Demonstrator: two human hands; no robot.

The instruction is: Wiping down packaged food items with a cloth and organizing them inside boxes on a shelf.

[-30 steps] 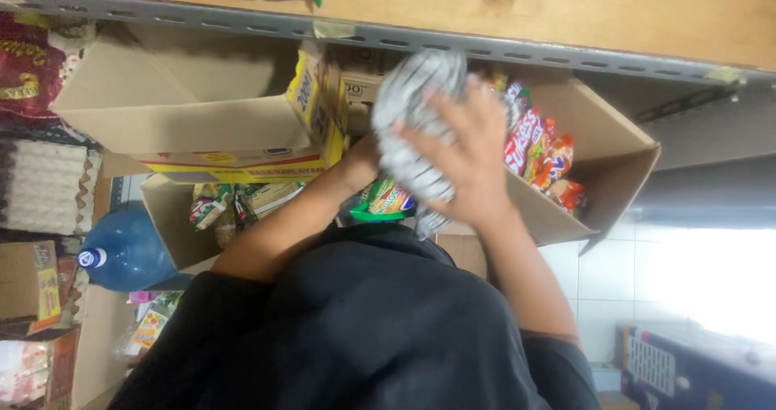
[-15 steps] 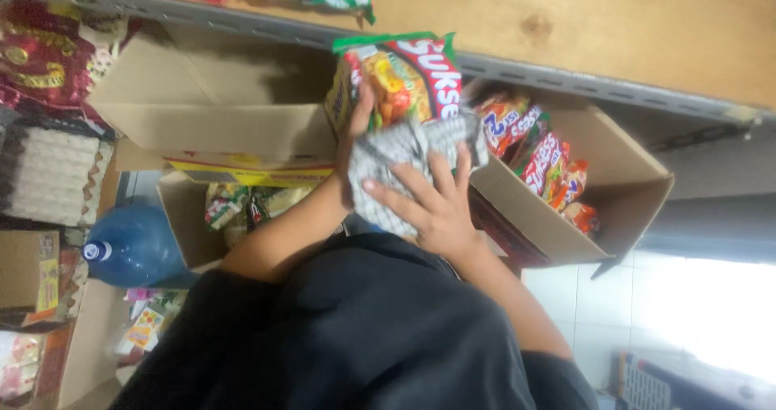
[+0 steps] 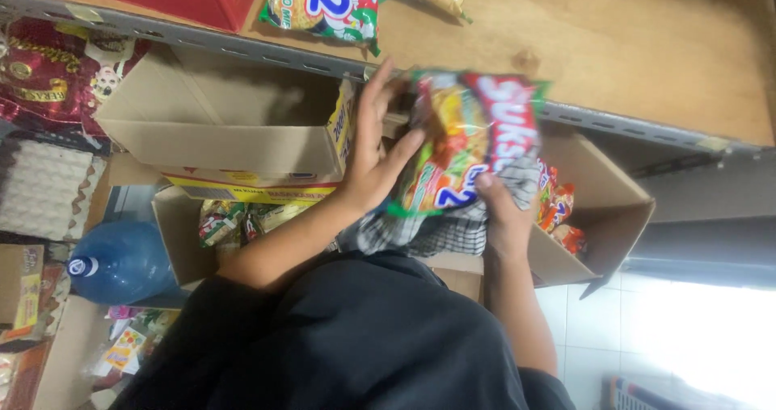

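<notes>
Along the top of the frame runs the wooden shelf. Below it at upper left sits the open cardboard box, and at right centre a second cardboard box with snack packets inside. At lower left lies the blue water jug. In the centre, your left hand and right hand both grasp the instant noodle packet, with a checked cloth bunched beneath it.
</notes>
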